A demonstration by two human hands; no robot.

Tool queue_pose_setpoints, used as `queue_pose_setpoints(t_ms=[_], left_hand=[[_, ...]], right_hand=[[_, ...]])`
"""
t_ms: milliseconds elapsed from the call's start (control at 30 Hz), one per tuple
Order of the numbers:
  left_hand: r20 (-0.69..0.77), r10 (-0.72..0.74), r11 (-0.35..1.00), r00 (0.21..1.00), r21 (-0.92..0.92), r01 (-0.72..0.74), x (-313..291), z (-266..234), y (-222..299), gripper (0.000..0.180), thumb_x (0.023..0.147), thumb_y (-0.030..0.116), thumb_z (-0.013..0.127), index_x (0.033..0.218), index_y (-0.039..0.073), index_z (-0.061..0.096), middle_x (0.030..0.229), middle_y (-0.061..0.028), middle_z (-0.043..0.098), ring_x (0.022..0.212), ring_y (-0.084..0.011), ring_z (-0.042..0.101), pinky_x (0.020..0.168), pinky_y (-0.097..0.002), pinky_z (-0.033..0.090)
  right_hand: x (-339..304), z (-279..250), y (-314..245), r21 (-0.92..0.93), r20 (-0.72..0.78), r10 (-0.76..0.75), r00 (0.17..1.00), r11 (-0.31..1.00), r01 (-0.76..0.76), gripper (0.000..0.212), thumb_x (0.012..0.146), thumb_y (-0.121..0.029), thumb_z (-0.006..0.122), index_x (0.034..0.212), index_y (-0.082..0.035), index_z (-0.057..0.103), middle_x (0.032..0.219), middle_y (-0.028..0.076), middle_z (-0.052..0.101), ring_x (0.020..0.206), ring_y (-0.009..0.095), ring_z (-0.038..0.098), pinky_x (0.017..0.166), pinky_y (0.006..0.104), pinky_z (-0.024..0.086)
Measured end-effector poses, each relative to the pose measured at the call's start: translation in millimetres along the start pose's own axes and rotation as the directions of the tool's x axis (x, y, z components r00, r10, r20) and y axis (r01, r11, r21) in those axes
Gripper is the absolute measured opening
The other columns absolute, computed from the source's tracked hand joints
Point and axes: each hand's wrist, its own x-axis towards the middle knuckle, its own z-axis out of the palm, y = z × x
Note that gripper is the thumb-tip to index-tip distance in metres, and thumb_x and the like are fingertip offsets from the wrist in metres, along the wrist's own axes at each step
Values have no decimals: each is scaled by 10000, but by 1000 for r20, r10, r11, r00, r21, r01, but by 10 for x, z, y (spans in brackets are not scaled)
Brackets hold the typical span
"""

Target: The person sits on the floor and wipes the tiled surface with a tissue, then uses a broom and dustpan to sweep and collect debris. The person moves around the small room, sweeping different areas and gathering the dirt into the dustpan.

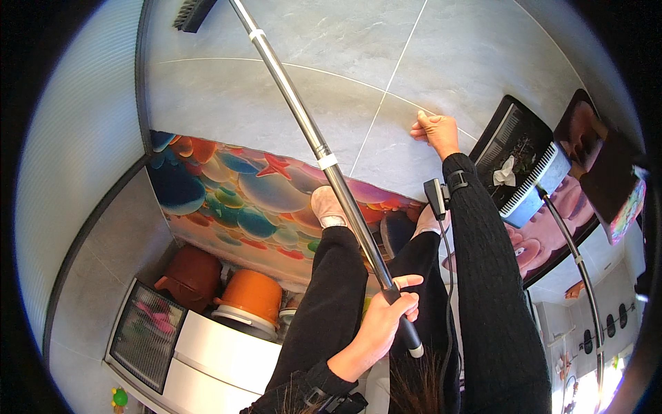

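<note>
My left hand (379,321) is wrapped round the dark lower grip of a long silver pole (296,107), with one finger stretched out along it. The pole slants up to the far left, where a black bristle brush head (195,14) shows at the picture's edge; the joint between them is out of view. Over the grey tiles my right hand (436,132) is closed, fingers curled in under the thumb. Whether anything is in it cannot be seen. Right of that arm sits a black dustpan (514,145) with toothed edges, holding dark debris and a crumpled white tissue (505,172).
My feet stand on a colourful shell-patterned mat (276,190). At left are a ribbed glass panel (83,172), a white drawer cabinet (221,355), and orange (252,297) and brown (192,276) buckets. The dustpan's long handle (579,262) runs down the right, over a pink patterned mat (562,207).
</note>
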Motion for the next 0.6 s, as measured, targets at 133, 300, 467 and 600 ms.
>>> queue_pose_setpoints(t_ms=[133,300,467,600], left_hand=[[2,3,1000,1000,4,-3,-2,0,1,322,885,64,571,1191,-15,508,703,10,411,664,-114,440,665,-253,409],[0,1,1000,1000,-15,-1,-3,6,-9,319,884,62,570,1188,-16,513,705,8,416,661,-117,442,663,-254,410],[1,6,1000,1000,3,-6,8,20,-6,318,885,59,566,1189,-18,514,706,5,417,663,-117,443,666,-253,409],[-4,7,1000,1000,-6,-7,13,28,0,317,885,58,566,1188,-18,515,707,4,418,667,-117,442,672,-254,411]], right_hand=[[12,-14,6,-41,-14,35,999,999,-36,438,876,-455,614,726,-52,694,670,68,694,581,134,674,437,226,393],[3,3,-13,27,-44,19,999,999,-18,353,875,-272,662,687,26,676,631,100,662,543,158,654,514,268,528],[28,17,63,81,-48,-28,998,996,32,408,874,-365,653,709,7,674,654,95,672,562,160,663,479,250,492],[68,22,105,69,-56,2,998,998,2,380,871,-314,670,720,35,668,660,108,664,560,176,661,526,276,548]])
